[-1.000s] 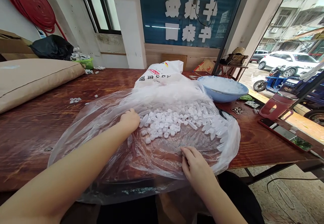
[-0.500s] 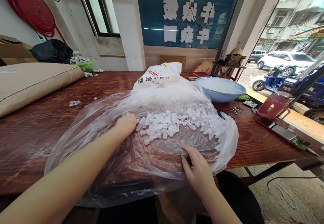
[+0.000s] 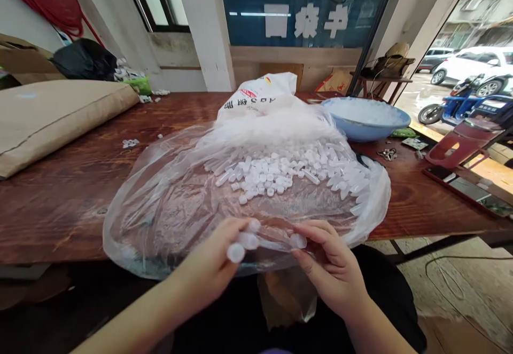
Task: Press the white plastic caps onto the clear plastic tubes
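Note:
My left hand (image 3: 212, 260) is closed on several small white plastic caps (image 3: 248, 241), which stick out between thumb and fingers. Opposite it, my right hand (image 3: 334, 268) pinches a single translucent white cap (image 3: 297, 241) between thumb and fingertips. Both hands are above the near edge of a clear plastic bag (image 3: 172, 210) spread over the table. Farther back on the bag lies a pile of loose white caps (image 3: 266, 175), with pointed translucent tube-like pieces (image 3: 347, 180) mostly at its right side.
A blue basin (image 3: 363, 127) full of whitish pieces stands at the back right. Behind the pile is a printed white sack (image 3: 266, 89). A large brown paper package (image 3: 60, 113) lies on the left. Keys (image 3: 388, 154), a red cup holder (image 3: 460, 143) and a phone (image 3: 468, 191) are on the right.
My left hand has come from the left side of the pile back toward me, now with several caps in it. My right hand has risen slightly beside it. The view has tilted down.

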### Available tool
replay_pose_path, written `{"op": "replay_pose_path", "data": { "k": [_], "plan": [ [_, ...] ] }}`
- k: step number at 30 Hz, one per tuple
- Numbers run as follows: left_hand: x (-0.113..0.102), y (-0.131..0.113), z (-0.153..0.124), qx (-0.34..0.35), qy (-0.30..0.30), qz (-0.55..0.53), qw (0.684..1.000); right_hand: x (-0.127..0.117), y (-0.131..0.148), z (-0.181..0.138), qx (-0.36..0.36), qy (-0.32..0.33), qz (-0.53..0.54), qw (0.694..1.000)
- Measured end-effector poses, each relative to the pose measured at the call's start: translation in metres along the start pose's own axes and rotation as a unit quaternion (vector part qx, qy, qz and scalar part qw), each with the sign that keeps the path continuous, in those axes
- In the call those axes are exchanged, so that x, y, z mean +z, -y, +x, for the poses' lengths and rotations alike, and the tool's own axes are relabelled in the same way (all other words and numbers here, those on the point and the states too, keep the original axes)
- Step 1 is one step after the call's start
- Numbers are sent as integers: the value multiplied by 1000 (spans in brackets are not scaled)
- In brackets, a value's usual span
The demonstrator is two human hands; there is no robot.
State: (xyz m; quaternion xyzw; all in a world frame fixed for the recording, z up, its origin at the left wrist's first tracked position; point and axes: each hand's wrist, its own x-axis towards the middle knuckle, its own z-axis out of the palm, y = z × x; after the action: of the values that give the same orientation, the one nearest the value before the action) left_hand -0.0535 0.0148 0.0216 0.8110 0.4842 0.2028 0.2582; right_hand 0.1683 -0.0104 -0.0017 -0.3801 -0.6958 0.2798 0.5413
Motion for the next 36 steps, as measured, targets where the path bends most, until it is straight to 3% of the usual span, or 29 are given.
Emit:
{"op": "replay_pose_path", "data": {
  "k": [2,5,10,14,19,23,27,32,36],
  "plan": [
    [19,-20,-13,10,63,-111,992,-3,11,-2,-18,55,-4,998],
    [40,-35,-21,-47,140,-258,955,-9,13,-6,-6,123,-25,992],
    [56,-31,-26,-149,215,-448,855,-24,3,-21,131,214,35,967],
    [64,-24,-30,-179,246,-505,808,-31,2,-32,171,280,75,942],
    [68,-24,-31,-190,284,-477,810,-26,-2,-37,234,292,-8,927],
    [67,-25,-27,-188,293,-417,839,-21,-7,-42,187,294,-133,928],
    [67,-22,-24,-180,285,-421,842,-28,-6,-46,200,295,-45,933],
    [69,-20,-22,-181,309,-416,836,-32,-3,-47,230,344,-102,905],
    [68,-20,-22,-180,299,-412,842,-32,0,-45,213,337,-47,916]
  ]
}}
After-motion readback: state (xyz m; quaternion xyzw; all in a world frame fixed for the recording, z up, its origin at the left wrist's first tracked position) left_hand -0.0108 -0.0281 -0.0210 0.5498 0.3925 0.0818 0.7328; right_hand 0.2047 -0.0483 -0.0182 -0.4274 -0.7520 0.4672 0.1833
